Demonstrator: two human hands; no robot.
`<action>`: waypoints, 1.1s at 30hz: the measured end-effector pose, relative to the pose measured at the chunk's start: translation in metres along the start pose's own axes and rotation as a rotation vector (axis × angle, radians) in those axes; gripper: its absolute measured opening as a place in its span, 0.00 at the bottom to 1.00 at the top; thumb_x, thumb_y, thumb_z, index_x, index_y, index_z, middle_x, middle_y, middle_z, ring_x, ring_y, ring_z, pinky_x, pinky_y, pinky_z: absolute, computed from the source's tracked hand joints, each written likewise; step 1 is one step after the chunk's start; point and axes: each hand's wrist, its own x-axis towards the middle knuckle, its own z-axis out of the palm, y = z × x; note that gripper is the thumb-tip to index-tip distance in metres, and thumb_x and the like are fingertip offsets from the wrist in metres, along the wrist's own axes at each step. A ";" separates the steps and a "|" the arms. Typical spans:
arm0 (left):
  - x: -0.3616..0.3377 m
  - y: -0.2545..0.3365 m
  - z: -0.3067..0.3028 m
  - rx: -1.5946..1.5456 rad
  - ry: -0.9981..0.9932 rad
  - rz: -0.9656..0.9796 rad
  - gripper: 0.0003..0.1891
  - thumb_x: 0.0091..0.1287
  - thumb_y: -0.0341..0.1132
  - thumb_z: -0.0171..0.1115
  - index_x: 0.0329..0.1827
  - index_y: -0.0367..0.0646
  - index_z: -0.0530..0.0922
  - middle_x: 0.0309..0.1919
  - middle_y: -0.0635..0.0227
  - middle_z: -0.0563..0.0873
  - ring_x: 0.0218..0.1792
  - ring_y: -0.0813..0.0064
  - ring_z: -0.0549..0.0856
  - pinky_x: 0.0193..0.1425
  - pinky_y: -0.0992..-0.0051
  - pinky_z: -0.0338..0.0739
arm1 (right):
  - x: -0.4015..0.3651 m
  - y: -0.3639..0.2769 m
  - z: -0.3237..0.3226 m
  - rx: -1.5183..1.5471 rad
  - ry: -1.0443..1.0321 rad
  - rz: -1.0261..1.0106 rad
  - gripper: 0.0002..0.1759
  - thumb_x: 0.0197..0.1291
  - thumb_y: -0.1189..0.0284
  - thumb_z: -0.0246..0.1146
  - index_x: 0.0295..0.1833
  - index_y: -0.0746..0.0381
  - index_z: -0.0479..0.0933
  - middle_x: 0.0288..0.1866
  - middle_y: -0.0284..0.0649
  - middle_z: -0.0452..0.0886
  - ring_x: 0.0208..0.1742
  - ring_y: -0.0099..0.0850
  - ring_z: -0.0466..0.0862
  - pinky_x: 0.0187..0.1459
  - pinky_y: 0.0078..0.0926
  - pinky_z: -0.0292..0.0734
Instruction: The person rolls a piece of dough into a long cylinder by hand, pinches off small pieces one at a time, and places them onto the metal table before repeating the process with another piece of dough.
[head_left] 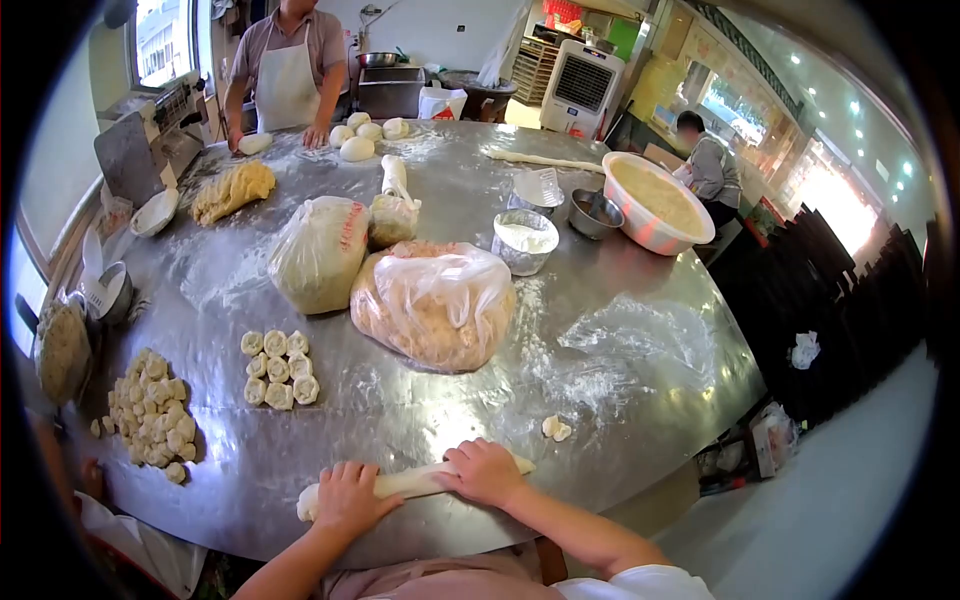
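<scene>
A long pale dough roll (412, 482) lies across the near edge of the metal table. My left hand (348, 500) rests flat over its left part, fingers spread, with the thick end sticking out beyond. On its right part lies my right hand (482, 470), palm down with the fingers extended. Two small dough pieces (556, 428) sit to the right of my right hand. Further left are rows of round dough pieces (278, 370) and a heap of small cut pieces (150, 415).
Beyond my hands are a bagged orange mass (430, 305), a bagged dough lump (318, 255), a flour container (525, 240), a metal bowl (594, 214) and a large basin (655, 200). A person in an apron (285, 75) handles dough across the metal table (400, 425).
</scene>
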 end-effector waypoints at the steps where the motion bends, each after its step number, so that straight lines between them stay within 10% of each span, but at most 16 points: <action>1: -0.007 -0.004 -0.001 0.038 0.056 0.046 0.35 0.50 0.62 0.76 0.52 0.43 0.82 0.51 0.58 0.84 0.52 0.54 0.83 0.58 0.54 0.73 | -0.004 0.005 -0.008 0.000 0.069 -0.049 0.26 0.55 0.46 0.70 0.45 0.56 0.81 0.40 0.36 0.82 0.42 0.38 0.83 0.42 0.37 0.79; 4: -0.028 -0.016 0.002 0.112 0.185 0.140 0.35 0.48 0.61 0.77 0.51 0.44 0.81 0.51 0.60 0.82 0.53 0.56 0.81 0.58 0.54 0.71 | -0.031 0.021 -0.024 -0.017 0.169 -0.142 0.36 0.51 0.44 0.72 0.62 0.53 0.79 0.47 0.33 0.78 0.46 0.35 0.79 0.47 0.41 0.74; 18: 0.002 -0.035 -0.018 0.131 -0.462 -0.102 0.41 0.58 0.77 0.60 0.48 0.43 0.83 0.42 0.55 0.88 0.47 0.52 0.88 0.43 0.60 0.83 | -0.023 0.067 -0.035 0.001 -0.113 -0.047 0.27 0.59 0.38 0.65 0.39 0.52 0.80 0.28 0.37 0.78 0.30 0.39 0.85 0.31 0.38 0.80; 28: -0.043 -0.033 -0.010 0.136 0.211 0.178 0.39 0.44 0.61 0.79 0.56 0.47 0.80 0.48 0.61 0.84 0.49 0.57 0.82 0.55 0.58 0.73 | -0.039 0.051 -0.034 0.042 0.138 -0.146 0.35 0.54 0.46 0.73 0.60 0.57 0.79 0.56 0.41 0.79 0.56 0.41 0.80 0.57 0.42 0.74; 33: -0.031 -0.057 0.024 0.090 0.162 0.090 0.40 0.46 0.66 0.76 0.54 0.44 0.80 0.45 0.62 0.85 0.47 0.56 0.83 0.50 0.57 0.75 | -0.024 0.052 -0.013 0.024 0.199 -0.118 0.29 0.54 0.45 0.72 0.49 0.58 0.80 0.42 0.39 0.80 0.44 0.41 0.83 0.44 0.39 0.78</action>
